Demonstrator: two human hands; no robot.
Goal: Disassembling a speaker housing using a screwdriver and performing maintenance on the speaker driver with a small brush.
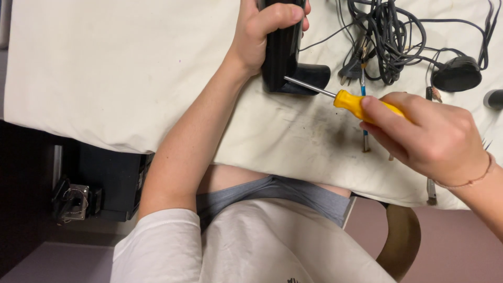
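Fingers of the left hand [262, 31] clamp the black device [285, 47] at the cloth's [105, 68] far edge. Right hand [427, 136] grips a yellow screwdriver [356, 103], tip against the device's base; a tilted shaft could slip out. No labels show.

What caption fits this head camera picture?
Left hand grips a black device while right hand drives a yellow-handled screwdriver into its base.

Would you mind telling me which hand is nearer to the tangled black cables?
Right. The right hand, gripping the yellow screwdriver, sits just below the cables; the left hand holds the black device farther left.
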